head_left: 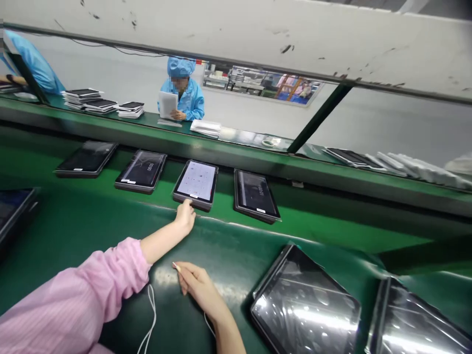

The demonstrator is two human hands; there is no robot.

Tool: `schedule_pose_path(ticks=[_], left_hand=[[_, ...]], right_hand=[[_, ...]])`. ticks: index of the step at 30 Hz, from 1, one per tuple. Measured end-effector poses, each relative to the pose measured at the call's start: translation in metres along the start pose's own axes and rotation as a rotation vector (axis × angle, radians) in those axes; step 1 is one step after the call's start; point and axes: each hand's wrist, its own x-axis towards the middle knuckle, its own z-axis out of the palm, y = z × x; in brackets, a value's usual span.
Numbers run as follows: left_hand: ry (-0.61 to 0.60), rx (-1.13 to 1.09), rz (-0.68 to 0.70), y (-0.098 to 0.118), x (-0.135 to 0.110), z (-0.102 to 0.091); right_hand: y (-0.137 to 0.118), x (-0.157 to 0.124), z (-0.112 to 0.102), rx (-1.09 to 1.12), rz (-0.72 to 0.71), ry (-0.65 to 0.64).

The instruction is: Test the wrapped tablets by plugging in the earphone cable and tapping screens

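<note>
My left hand reaches forward in its pink sleeve, fingers curled at the near edge of a tablet with a lit white screen; the thumb side lies at its corner. My right hand is nearer to me, pinching the small plug end of a white cable between thumb and fingertips. Part of that cable is hidden behind my right wrist. On either side of the lit tablet lie a dark-screened tablet and another dark tablet showing digits.
Farther left is a dark tablet. Film-covered tablets sit stacked at right on the green mat. Across the green ledge, a co-worker in blue holds a white tablet, beside stacks of tablets. A slanted post stands right.
</note>
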Motion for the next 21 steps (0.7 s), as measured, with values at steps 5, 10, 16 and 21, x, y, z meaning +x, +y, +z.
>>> schedule_pose_path(ticks=[5, 10, 16, 21], left_hand=[[0.116, -0.069, -0.033, 0.023, 0.021, 0.019], [0.087, -0.138, 0.065, 0.009, 0.032, 0.046], [-0.032, -0.219, 0.210, 0.024, 0.025, 0.033], [-0.031, -0.189, 0.271, 0.050, -0.017, -0.018]], right_hand=[[-0.003, -0.004, -0.008, 0.153, -0.017, 0.076], [-0.015, -0.004, -0.019, 0.329, -0.050, 0.187], [-0.023, -0.006, -0.019, 0.348, -0.050, 0.191], [-0.027, -0.012, -0.019, 0.369, -0.036, 0.183]])
